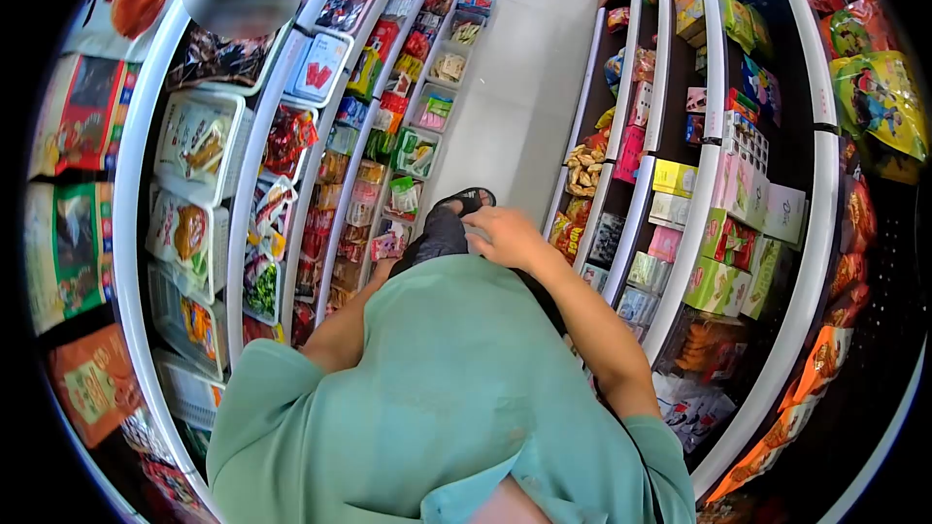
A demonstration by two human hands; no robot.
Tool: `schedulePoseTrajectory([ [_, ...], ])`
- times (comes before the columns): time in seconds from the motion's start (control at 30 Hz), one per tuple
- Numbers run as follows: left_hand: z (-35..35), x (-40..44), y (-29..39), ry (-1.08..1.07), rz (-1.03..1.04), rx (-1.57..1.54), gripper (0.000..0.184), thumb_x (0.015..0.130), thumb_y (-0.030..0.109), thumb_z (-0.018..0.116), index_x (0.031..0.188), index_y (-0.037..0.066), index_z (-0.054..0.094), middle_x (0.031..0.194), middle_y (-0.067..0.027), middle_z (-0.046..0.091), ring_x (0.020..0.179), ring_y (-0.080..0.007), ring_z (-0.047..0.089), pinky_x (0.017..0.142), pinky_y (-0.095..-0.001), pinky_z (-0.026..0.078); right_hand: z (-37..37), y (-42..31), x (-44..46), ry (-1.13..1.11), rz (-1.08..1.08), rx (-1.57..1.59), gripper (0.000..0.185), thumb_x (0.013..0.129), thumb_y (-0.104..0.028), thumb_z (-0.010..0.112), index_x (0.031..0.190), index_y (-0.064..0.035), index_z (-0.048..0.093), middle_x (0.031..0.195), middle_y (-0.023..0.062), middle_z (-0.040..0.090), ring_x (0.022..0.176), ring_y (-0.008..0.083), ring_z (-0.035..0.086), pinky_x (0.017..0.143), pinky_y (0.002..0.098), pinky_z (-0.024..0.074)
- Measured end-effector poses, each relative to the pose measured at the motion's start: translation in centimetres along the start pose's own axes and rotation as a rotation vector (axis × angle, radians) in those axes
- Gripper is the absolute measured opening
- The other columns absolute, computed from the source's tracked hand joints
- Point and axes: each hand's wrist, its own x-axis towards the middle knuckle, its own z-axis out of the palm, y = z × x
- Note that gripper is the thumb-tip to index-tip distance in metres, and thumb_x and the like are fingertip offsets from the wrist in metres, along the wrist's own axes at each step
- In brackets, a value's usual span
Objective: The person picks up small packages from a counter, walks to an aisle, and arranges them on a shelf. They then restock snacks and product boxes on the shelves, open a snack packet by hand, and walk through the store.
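My left hand reaches down to the lowest shelf on the left, mostly hidden by my green shirt. It is beside a pink-and-white snack packet in the bottom row; whether it grips anything is hidden. My right hand hangs over my bent leg in dark trousers, fingers loosely apart and holding nothing. A foot in a black sandal stands on the floor just beyond it. Close above the pink packet are green packets in a clear bin.
Shelves on the left hold white plastic baskets of packaged snacks. Along the right, shelves carry boxes, bagged snacks and hanging bags. Pale tiled floor runs between them, with shelf edges close by my right arm.
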Motion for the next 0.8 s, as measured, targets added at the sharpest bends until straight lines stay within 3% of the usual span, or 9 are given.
schedulePoseTrajectory([
  [0.27, 1.5, -10.3, -3.3, 0.066, -0.382, -0.241, 0.033, 0.088, 0.032, 0.06, 0.097, 0.002, 0.071, 0.085, -0.0149, 0.07, 0.077, -0.0275, 0.067, 0.072, -0.0384, 0.051, 3.3, 0.6, 2.4, -0.159, -0.047, 0.071, 0.029, 0.087, -0.023, 0.062, 0.109, -0.0042, 0.065, 0.103, 0.0154, 0.066, 0.097, 0.0345, 0.063, 0.085, 0.0444, 0.0499],
  [0.43, 2.1, -11.2, -4.2, 0.058, -0.482, -0.31, 0.031, 0.089, 0.03, 0.06, 0.097, 0.002, 0.071, 0.084, -0.013, 0.07, 0.074, -0.0257, 0.066, 0.07, -0.0375, 0.051, 3.5, 3.7, 6.2, -0.214, -0.033, 0.094, 0.028, 0.086, -0.025, 0.062, 0.107, -0.0057, 0.065, 0.102, 0.0154, 0.066, 0.096, 0.035, 0.063, 0.083, 0.045, 0.0507],
  [0.5, 1.5, -10.1, -4.3, 0.034, -0.485, -0.315, 0.031, 0.089, 0.03, 0.059, 0.098, 0.002, 0.071, 0.083, -0.0123, 0.069, 0.073, -0.0249, 0.066, 0.069, -0.0371, 0.051, 3.7, 7.0, 7.1, -0.194, 0.02, 0.163, 0.031, 0.086, -0.021, 0.062, 0.11, -0.0013, 0.064, 0.103, 0.0173, 0.067, 0.091, 0.0332, 0.066, 0.082, 0.042, 0.0525],
  [0.6, -0.5, -5.4, -5.0, -0.006, -0.434, -0.292, 0.03, 0.089, 0.029, 0.059, 0.098, 0.002, 0.071, 0.082, -0.0111, 0.069, 0.071, -0.0239, 0.065, 0.067, -0.0366, 0.051, 2.8, 12.8, 6.9, -0.127, 0.304, 0.289, 0.032, 0.087, -0.02, 0.06, 0.112, 0.0009, 0.064, 0.1, 0.0195, 0.068, 0.091, 0.0304, 0.068, 0.081, 0.0389, 0.0531],
  [0.67, -2.5, -0.3, -4.5, -0.008, -0.362, -0.295, 0.03, 0.09, 0.029, 0.059, 0.098, 0.003, 0.07, 0.082, -0.0104, 0.069, 0.069, -0.0231, 0.065, 0.066, -0.0362, 0.051, 1.6, 16.5, 5.9, -0.056, 0.485, 0.196, 0.032, 0.088, -0.021, 0.06, 0.11, 0.002, 0.065, 0.099, 0.0193, 0.069, 0.091, 0.0289, 0.068, 0.081, 0.0374, 0.0528],
  [0.77, -4.8, 8.8, -3.1, 0.008, -0.326, -0.374, 0.029, 0.09, 0.028, 0.059, 0.098, 0.003, 0.07, 0.081, -0.0093, 0.069, 0.067, -0.0221, 0.064, 0.065, -0.0357, 0.051, 2.6, 22.8, 2.9, 0.183, 0.802, 0.372, 0.031, 0.089, -0.02, 0.06, 0.109, 0.0029, 0.065, 0.094, 0.0178, 0.07, 0.087, 0.0264, 0.068, 0.079, 0.0365, 0.0524],
  [0.8, -9.5, 11.0, 4.7, -0.173, -0.501, -0.393, 0.026, 0.091, 0.025, 0.056, 0.094, 0.002, 0.068, 0.076, -0.0107, 0.066, 0.059, -0.0195, 0.062, 0.055, -0.0339, 0.049, 3.1, 24.5, 1.5, 0.251, 0.903, 0.412, 0.031, 0.089, -0.02, 0.06, 0.109, 0.0031, 0.065, 0.092, 0.0172, 0.071, 0.085, 0.0253, 0.068, 0.078, 0.0362, 0.0523],
])
